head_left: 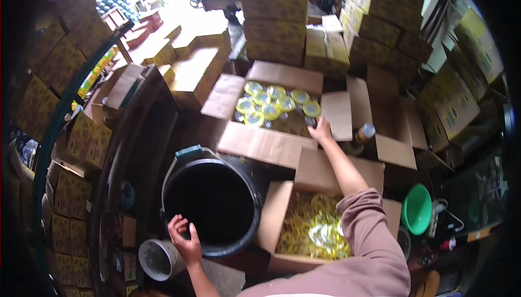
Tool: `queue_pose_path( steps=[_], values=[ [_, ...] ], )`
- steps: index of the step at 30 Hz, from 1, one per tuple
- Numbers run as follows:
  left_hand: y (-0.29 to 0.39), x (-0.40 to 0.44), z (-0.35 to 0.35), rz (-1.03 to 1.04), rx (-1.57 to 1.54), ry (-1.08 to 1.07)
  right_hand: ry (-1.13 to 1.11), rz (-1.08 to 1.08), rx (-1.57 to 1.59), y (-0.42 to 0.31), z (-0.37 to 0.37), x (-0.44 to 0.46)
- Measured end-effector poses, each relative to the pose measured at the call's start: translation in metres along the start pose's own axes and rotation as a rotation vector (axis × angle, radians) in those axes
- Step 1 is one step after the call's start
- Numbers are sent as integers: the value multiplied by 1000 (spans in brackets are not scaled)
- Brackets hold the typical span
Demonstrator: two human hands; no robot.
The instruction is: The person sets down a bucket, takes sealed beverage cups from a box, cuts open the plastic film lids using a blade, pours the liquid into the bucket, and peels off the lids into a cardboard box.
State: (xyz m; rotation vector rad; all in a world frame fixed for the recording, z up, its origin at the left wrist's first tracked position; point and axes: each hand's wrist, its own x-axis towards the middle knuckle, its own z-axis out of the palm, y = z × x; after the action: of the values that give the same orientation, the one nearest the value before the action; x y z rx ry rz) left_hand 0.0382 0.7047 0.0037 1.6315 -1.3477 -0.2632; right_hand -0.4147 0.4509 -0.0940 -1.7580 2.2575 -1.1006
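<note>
My right hand reaches into the right corner of an open cardboard box, its fingers closed around a small dark round thing that they partly hide. Inside that box lie several round, yellow-rimmed discs with pale bluish centres, among darker round shapes. My left hand hangs by the lower left rim of a large black bucket, fingers loosely curled and apart, holding nothing. Beneath my right forearm, a second open box contains a heap of yellow, shiny plastic pieces.
An open carton stands at right, with a clear bottle beside it. A green basin is at far right, and a white pail sits below the bucket. Stacked cartons rise behind. A dark metal rail runs along the left.
</note>
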Motion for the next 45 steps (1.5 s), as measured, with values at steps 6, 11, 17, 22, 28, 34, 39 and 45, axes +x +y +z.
queue_pose_path(
  steps=[6,11,17,22,28,34,39,45],
  values=[
    [8,3,0,-72,15,-7,-140,245,-227,0,42,27],
    [5,3,1,-105,2,-2,-80,216,-174,3,43,26],
    [4,3,-1,-105,-29,-4,70,62,20,-27,-8,15],
    [-1,3,1,-44,-84,21,208,-22,238,-74,-80,-18],
    [7,-10,1,229,-55,189,249,198,1064,-104,-133,-116],
    [98,-62,30,-92,-812,-338,217,407,1359,-148,-165,-247],
    [114,-101,70,-815,-1492,-943,230,113,1227,-180,-185,-333],
    [123,-116,61,-689,-1395,-865,224,-88,379,-136,-244,-391]
  ],
)
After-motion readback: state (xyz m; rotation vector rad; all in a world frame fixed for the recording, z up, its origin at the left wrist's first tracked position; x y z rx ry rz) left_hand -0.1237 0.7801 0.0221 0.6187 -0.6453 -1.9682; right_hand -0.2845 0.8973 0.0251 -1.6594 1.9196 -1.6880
